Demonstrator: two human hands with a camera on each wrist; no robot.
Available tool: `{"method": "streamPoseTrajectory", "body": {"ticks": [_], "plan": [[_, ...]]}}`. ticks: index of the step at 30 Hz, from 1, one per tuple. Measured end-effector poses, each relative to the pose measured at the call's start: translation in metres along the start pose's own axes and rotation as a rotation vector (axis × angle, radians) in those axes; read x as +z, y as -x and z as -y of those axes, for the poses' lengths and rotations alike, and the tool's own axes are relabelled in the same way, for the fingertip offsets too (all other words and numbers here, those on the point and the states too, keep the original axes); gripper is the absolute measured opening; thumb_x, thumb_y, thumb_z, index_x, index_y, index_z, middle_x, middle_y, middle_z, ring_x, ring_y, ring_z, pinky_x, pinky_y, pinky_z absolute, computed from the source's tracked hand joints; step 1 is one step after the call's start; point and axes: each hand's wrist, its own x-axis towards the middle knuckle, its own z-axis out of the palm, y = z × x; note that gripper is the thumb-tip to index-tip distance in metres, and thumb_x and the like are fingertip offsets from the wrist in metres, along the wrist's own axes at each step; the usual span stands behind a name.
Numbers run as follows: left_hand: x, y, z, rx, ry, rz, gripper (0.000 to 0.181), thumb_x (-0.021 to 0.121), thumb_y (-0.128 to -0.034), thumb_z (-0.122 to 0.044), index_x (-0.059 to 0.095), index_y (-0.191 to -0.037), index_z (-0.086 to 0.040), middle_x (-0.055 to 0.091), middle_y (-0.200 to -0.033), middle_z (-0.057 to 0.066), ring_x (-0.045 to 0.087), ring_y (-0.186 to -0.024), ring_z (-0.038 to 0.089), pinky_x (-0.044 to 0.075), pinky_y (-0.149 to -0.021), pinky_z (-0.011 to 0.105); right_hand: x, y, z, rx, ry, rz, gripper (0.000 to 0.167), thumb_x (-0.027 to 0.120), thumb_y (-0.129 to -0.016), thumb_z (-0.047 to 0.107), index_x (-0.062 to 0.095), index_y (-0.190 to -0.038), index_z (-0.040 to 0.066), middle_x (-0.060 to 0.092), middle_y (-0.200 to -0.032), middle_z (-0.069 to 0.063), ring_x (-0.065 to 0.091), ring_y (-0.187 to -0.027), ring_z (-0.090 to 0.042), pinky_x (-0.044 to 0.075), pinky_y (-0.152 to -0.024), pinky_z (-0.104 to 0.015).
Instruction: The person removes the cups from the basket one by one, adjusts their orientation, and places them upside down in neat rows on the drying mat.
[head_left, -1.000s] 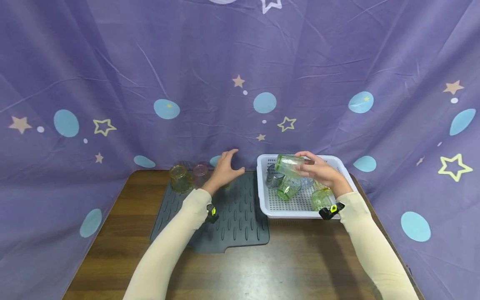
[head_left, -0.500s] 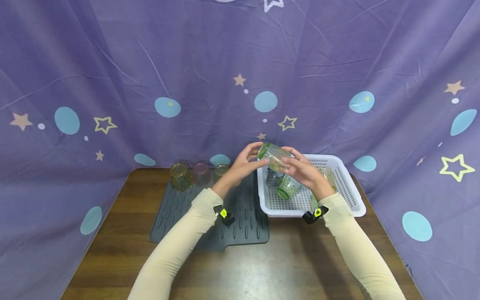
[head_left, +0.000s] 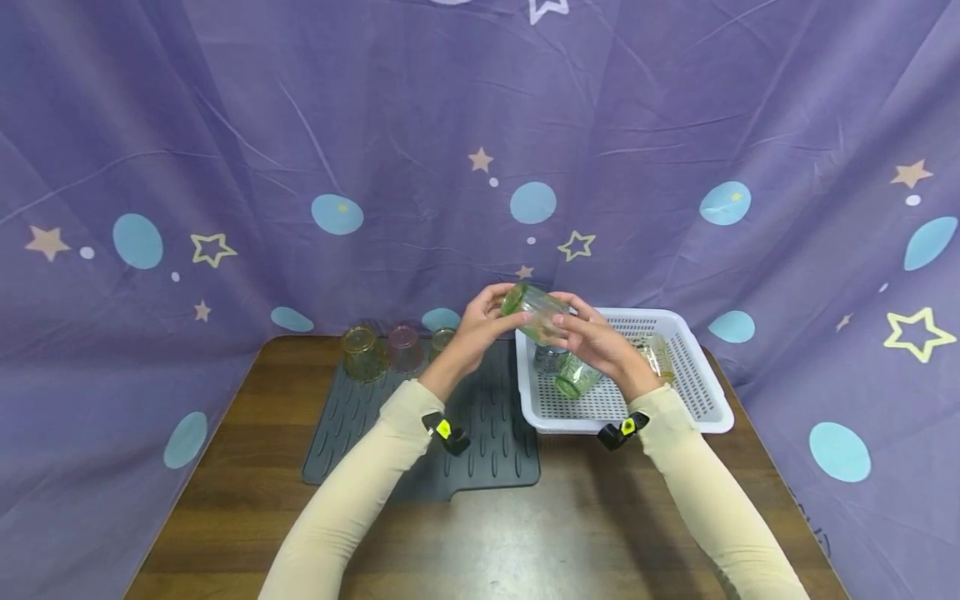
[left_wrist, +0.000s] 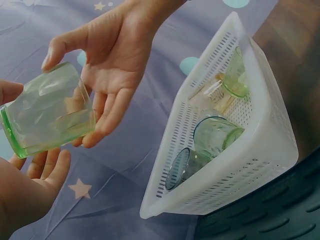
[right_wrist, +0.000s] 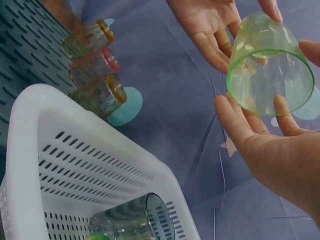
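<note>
Both hands hold a light green drinking glass [head_left: 536, 310] in the air, above the basket's left edge. It lies tilted, its thick base to the left and its open rim to the right. My left hand [head_left: 471, 335] grips the base end between thumb and fingers. At the rim end, my right hand [head_left: 600, 342] holds it, thumb on one side and fingers on the other. In the right wrist view the glass's rim [right_wrist: 270, 114] faces the camera. Inside the white basket [head_left: 718, 417] lie another green glass [head_left: 576, 377], a yellowish glass [head_left: 660, 354] and a dark grey-blue glass [left_wrist: 182, 167].
A dark grey ridged mat [head_left: 487, 446] lies left of the basket on the wooden table [head_left: 247, 467]. Along its back edge stand an amber glass [head_left: 363, 357], a pink glass [head_left: 405, 350] and a yellowish glass [head_left: 442, 340]. A purple curtain [head_left: 420, 150] hangs behind.
My right hand has carried the green glass left from above the basket. My left hand has moved right from above the mat and taken its base end. Lately both hands shift slightly left.
</note>
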Motion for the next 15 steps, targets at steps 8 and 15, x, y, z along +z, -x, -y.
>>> {"method": "streamPoseTrajectory", "body": {"ticks": [8, 15], "plan": [[-0.016, 0.005, -0.004, 0.015, -0.076, 0.008, 0.057, 0.077, -0.0879, -0.011, 0.053, -0.140, -0.011, 0.059, -0.129, 0.008, 0.059, -0.114, 0.022, 0.055, -0.091, 0.036, -0.009, 0.003, 0.006, 0.002, 0.171, 0.015, 0.039, 0.057, -0.100, 0.003, 0.048, -0.135, 0.017, 0.064, -0.120, -0.001, 0.065, -0.110, -0.014, 0.051, -0.106, -0.044], [-0.041, 0.015, -0.003, 0.031, -0.178, 0.044, 0.058, 0.078, -0.0872, -0.011, 0.053, -0.139, -0.012, 0.059, -0.129, 0.008, 0.058, -0.113, 0.023, 0.056, -0.086, 0.034, -0.024, 0.006, 0.021, 0.042, 0.380, -0.054, 0.040, 0.056, -0.102, 0.002, 0.048, -0.137, 0.019, 0.046, -0.146, -0.029, 0.063, -0.123, -0.024, 0.049, -0.108, -0.045]]}}
